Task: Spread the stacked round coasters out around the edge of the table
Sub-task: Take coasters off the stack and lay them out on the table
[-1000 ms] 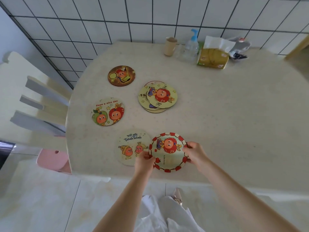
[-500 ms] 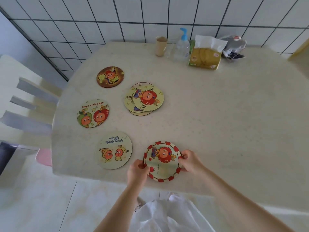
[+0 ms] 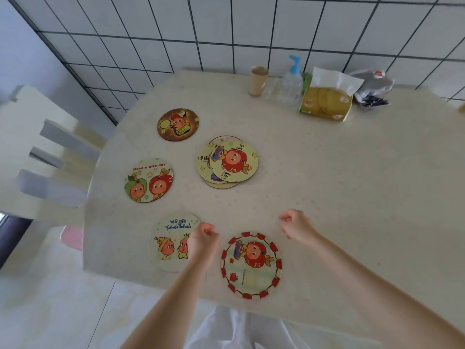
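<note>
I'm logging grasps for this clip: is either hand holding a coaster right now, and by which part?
Nothing is held. The left hand and right hand hover loosely curled, clear of the red-bordered coaster, which lies flat on the table.

We counted four single coasters [image 3: 251, 264] laid out, one stack [image 3: 227, 162] showing three, one cup [image 3: 258, 80], one pump bottle [image 3: 291, 84].

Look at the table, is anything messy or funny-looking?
Only the leftover stack of coasters near the middle: its few coasters are slid askew, edges fanned out instead of lined up. The four coasters already set out lie flat and apart along the table edge. Nothing looks spilled or broken.
</note>
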`<state>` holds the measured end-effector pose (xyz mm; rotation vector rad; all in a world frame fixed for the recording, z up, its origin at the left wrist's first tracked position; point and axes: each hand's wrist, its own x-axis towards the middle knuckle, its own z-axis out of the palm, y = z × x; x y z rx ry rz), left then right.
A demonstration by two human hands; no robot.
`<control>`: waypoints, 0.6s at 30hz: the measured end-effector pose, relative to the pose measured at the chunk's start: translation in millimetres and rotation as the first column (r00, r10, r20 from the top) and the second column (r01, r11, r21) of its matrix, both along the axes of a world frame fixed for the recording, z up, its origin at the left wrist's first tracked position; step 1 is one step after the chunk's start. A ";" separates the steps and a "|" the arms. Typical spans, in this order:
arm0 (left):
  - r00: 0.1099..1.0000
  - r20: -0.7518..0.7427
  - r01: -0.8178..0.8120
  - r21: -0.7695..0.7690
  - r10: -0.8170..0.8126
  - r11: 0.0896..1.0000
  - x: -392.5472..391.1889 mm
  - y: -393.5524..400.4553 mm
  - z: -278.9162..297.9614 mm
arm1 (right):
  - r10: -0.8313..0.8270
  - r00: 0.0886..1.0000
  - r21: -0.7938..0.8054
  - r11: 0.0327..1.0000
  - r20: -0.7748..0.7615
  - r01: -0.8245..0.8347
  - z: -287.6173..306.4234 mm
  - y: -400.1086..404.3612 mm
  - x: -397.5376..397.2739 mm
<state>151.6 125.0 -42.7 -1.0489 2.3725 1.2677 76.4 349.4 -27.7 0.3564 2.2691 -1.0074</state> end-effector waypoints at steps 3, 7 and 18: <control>0.999 -0.031 -0.019 0.041 0.020 0.999 -43.5 -11.8 4.4 | -0.029 0.999 0.001 1.000 -0.024 0.029 6.2 -15.4 -37.4; 0.998 -0.058 -0.001 0.067 0.005 0.998 -105.9 -31.8 7.7 | -0.145 0.989 -0.045 0.989 -0.017 0.144 7.5 -45.7 -90.3; 0.999 -0.039 -0.024 0.127 0.029 0.992 -211.7 -59.7 -5.1 | -0.308 0.950 -0.024 0.950 0.051 0.310 -10.2 -109.8 -185.9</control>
